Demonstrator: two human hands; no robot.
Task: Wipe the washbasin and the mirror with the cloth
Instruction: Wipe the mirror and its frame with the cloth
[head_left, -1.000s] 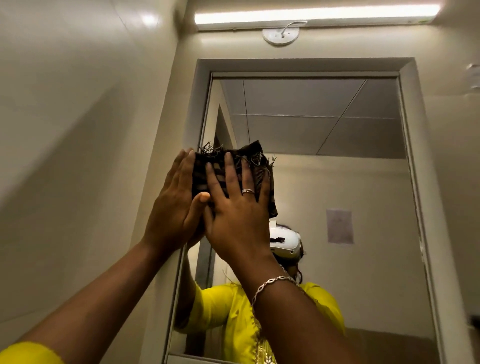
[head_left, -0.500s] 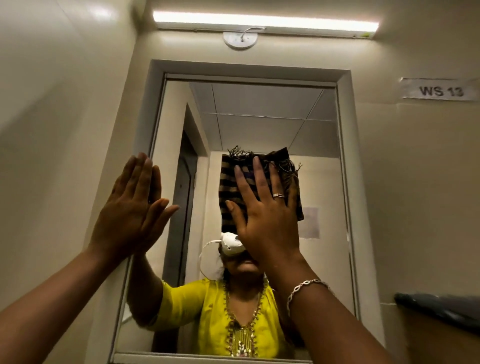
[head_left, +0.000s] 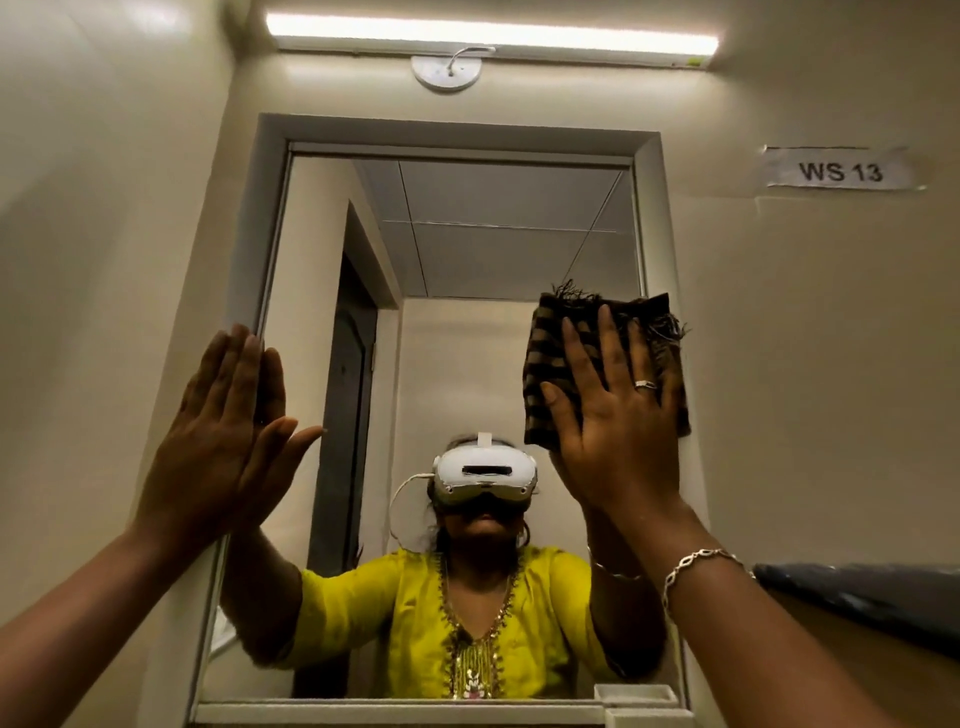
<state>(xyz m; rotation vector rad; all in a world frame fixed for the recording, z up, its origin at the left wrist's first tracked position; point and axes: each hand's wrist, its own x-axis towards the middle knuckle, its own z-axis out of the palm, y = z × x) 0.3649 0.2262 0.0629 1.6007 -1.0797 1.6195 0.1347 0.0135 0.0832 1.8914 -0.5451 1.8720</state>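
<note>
A tall framed mirror (head_left: 498, 249) fills the wall ahead. My right hand (head_left: 613, 415) presses a dark striped, fringed cloth (head_left: 550, 353) flat against the glass at the mirror's right edge, fingers spread over it. My left hand (head_left: 228, 431) lies flat and empty against the mirror's left frame, fingers together. The washbasin is out of view below.
A tube light (head_left: 493, 36) runs above the mirror. A paper label reading WS 13 (head_left: 839, 169) is stuck on the right wall. A dark ledge (head_left: 857, 592) juts in at lower right. A small white holder (head_left: 636, 696) sits at the mirror's bottom right corner.
My right hand has slid the cloth rightward across the glass from the mirror's left side to its right edge. My left hand came off the cloth and rests on the left frame.
</note>
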